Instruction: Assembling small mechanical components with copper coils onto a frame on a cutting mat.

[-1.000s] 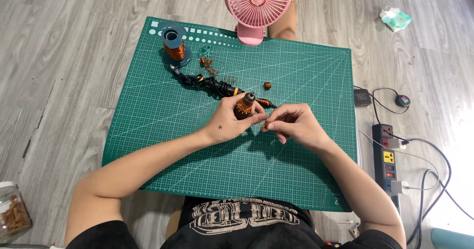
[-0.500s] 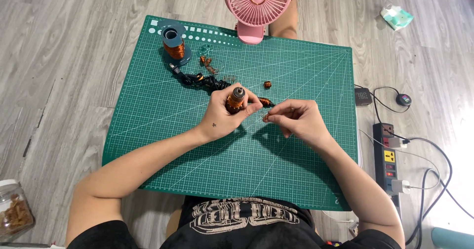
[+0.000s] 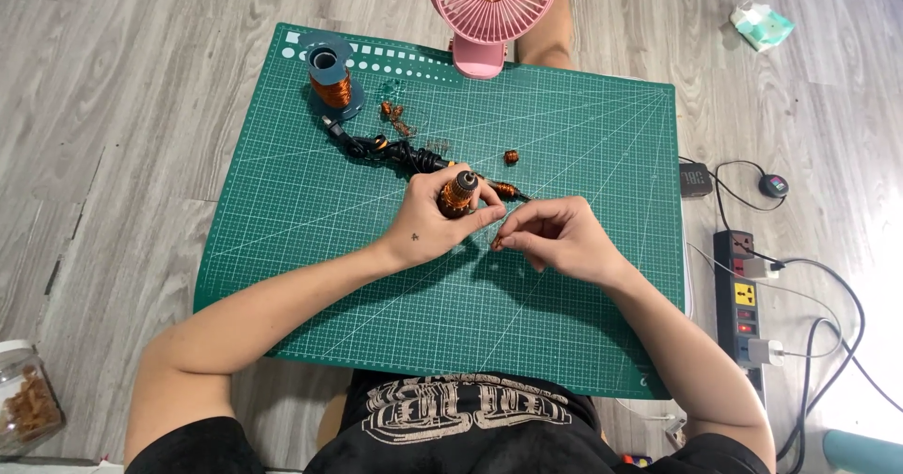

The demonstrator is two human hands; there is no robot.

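Observation:
My left hand (image 3: pixel 428 229) grips a small orange tool with a dark chuck tip (image 3: pixel 458 195), held upright over the green cutting mat (image 3: pixel 310 239). A black cable (image 3: pixel 390 150) trails from the tool toward the back of the mat. My right hand (image 3: pixel 555 237) is just to the right, its fingertips pinching a tiny copper coil (image 3: pixel 496 243). A spool of copper wire (image 3: pixel 329 81) stands on a blue base at the mat's far left. Loose small copper coils (image 3: pixel 393 115) lie near it, and another coil (image 3: pixel 511 157) lies alone further right.
A pink desk fan (image 3: pixel 489 8) stands at the mat's far edge. A power strip (image 3: pixel 743 295) with plugs and cables lies on the wooden floor to the right, beside a small black device (image 3: pixel 694 180). A glass jar (image 3: pixel 28 399) sits at the lower left.
My left hand has tipped the orange tool upright and shifted it slightly. My right hand stays close by, still pinching the small coil.

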